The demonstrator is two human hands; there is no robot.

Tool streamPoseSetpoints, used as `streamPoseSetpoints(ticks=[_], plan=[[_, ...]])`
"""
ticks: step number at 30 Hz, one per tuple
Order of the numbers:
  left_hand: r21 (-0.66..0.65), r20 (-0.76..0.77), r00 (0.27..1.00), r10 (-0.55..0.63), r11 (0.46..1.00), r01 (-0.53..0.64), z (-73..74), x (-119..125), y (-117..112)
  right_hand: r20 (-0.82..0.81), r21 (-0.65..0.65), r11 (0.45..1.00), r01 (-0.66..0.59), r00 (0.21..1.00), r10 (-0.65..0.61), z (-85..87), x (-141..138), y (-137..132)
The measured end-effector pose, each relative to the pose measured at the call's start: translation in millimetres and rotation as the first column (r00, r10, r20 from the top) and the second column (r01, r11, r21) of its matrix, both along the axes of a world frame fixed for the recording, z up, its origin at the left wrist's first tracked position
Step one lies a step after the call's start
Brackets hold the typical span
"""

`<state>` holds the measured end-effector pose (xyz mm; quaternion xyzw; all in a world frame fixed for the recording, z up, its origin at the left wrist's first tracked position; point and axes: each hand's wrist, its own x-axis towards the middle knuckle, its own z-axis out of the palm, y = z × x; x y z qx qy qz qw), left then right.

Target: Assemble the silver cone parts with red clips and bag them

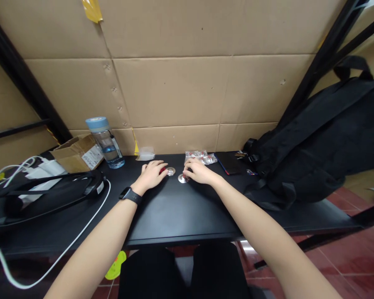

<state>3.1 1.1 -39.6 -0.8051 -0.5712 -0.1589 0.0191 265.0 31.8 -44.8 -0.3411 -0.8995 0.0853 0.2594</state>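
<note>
My left hand [152,173], with a dark watch on the wrist, rests low over the table, its thumb and index finger closed around the red part of a small silver disc [171,171]. This disc faces right, toward the other hand. My right hand [197,170] pinches the red middle of a second silver disc [183,178], which sits at or just above the tabletop. The two discs are close together but apart. Just behind my right hand lie clear plastic packets [202,156] with shiny and red pieces inside. My fingers partly hide the red parts.
A black table [177,216] stands against a cardboard wall [174,91]. At left are a water bottle [107,145], an opened carton [77,153], a black bag [50,193] and a white cable [90,222]. Right are a dark flat case [229,163] and a black backpack [324,133].
</note>
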Motion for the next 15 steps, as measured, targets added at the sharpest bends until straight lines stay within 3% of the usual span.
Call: streamPoseSetpoints(ticks=[5,10,15], plan=[[-0.033,-0.04,0.958,0.283,0.958,-0.285,-8.7,-36.4,26.6,-0.038,0.019,1.0,-0.005,0.999,0.006,5.1,4.0,1.0],[-0.062,0.0,0.954,0.3,0.952,-0.299,-16.0,-59.0,36.8,-0.053,0.019,1.0,0.002,0.999,-0.001,8.1,7.6,1.2],[0.009,0.046,0.947,0.319,0.948,-0.319,-4.3,-57.6,26.5,-0.05,0.017,1.0,0.022,0.999,-0.021,12.1,7.1,-2.1]])
